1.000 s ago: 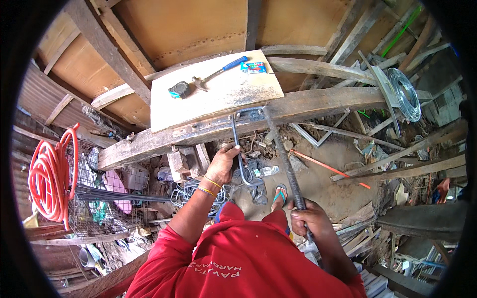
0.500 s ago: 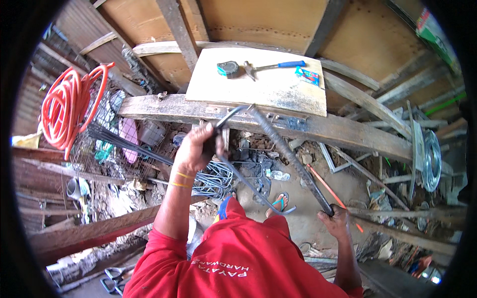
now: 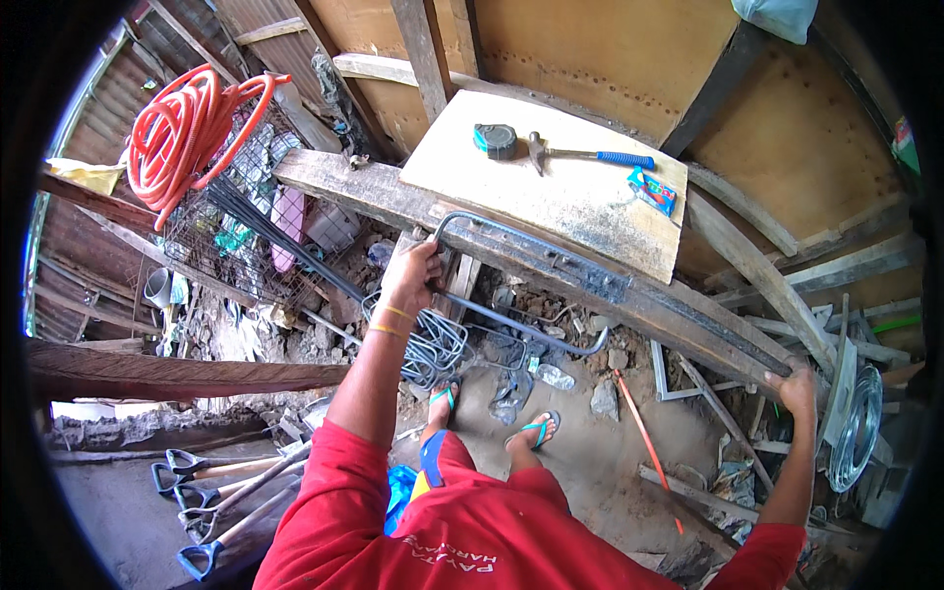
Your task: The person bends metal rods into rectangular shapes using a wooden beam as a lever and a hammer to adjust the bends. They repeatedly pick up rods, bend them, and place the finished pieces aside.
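Note:
My left hand (image 3: 413,277) grips a grey steel rod (image 3: 521,329) bent into a hooked shape, just below a rough wooden beam (image 3: 324,177). One end of the rod curls up onto the beam; the other runs right and ends in a small upturn. My right hand (image 3: 795,388) is closed on the far end of a long dark metal bar (image 3: 590,280), which lies along the beam's front edge. My sandalled feet (image 3: 536,430) stand on the dirt below.
A pale board (image 3: 580,211) on the beam carries a tape measure (image 3: 497,141), a blue-handled hammer (image 3: 590,154) and a small packet (image 3: 652,190). Bent rods (image 3: 433,344) pile by my feet. An orange hose (image 3: 197,118) hangs left; shovels (image 3: 216,492) lie lower left.
My right hand has swung the long bar out to the right until it lies along the beam. The rod in my left hand is bent further. The view has turned left.

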Motion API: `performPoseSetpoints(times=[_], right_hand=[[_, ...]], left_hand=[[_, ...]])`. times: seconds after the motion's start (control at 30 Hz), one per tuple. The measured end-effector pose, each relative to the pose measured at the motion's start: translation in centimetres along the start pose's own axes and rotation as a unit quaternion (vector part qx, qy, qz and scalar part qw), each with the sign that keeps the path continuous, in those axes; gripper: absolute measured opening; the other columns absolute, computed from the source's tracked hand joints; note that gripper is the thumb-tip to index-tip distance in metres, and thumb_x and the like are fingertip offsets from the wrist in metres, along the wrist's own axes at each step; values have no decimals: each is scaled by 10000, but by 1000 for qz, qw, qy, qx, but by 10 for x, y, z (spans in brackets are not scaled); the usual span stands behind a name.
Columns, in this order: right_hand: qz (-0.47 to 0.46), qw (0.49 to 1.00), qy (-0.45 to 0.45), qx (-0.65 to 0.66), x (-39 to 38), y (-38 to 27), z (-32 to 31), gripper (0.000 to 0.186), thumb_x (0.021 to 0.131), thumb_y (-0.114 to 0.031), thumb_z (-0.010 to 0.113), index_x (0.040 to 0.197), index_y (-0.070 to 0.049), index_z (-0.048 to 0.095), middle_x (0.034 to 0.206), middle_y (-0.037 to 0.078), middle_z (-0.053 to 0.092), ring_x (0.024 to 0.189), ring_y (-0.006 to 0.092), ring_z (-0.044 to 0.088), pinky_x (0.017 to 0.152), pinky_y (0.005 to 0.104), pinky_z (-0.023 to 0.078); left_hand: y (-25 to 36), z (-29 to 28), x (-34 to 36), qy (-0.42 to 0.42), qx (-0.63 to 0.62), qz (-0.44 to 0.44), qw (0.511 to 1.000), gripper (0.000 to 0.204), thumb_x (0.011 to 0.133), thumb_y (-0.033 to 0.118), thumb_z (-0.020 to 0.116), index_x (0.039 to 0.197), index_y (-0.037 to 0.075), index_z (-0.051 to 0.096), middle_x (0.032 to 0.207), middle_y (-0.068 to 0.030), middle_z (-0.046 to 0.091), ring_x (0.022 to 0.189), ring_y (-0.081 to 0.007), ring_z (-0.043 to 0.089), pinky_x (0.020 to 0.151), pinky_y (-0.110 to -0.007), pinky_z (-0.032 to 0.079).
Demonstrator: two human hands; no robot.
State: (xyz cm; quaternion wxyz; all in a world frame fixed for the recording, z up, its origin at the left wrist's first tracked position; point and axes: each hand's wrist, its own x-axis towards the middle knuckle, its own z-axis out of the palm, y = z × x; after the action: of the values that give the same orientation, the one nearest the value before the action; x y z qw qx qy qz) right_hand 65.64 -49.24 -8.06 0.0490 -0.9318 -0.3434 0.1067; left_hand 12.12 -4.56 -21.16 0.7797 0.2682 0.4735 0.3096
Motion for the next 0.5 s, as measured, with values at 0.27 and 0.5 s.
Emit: performPoseSetpoints(times=[0.27,0.5], right_hand=[[-35,996,-12,-82,33,27,37,612,702,-350,873,1157,29,717,1117,262,720,1069,417,688,964,449,521],[-16,991,-131,14,58,44,66,697,696,-445,880,1175,34,715,1198,268,696,1133,394,674,1001,430,515]], left_hand=[[-28,11,64,64,40,-41,996,252,1027,229,578,796,129,568,627,46,419,540,-113,357,501,-290,285],[-28,7,72,65,68,-45,995,214,1053,239,553,859,152,522,614,61,378,489,-91,281,497,-278,297]])
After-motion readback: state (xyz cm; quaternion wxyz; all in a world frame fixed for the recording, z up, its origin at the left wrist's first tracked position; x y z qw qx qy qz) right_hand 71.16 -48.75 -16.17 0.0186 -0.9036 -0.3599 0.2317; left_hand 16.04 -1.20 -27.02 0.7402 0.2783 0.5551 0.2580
